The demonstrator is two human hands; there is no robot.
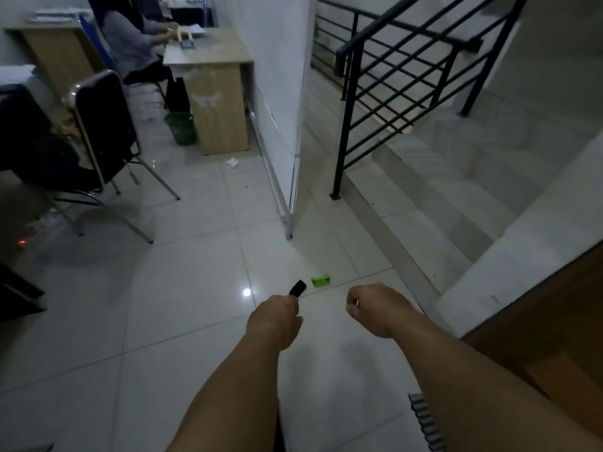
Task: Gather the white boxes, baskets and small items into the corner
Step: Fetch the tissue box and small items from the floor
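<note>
Head view: both arms are stretched forward over the pale tiled floor (182, 288). A small black item (297, 287) is pinched in the curled fingers of the left hand (275, 316), its end poking out past the knuckles. The right hand (375, 308) is closed in a loose fist, and whether anything is held in it cannot be told. One green item (320, 280) lies on the tiles just beyond the hands. The collecting step seems to be under way; next, the green item would likely be picked up, which calls for a freed hand. One crumpled white scrap (232, 163) is seen farther off, near the desk (215, 93). No white boxes or baskets are visible.
</note>
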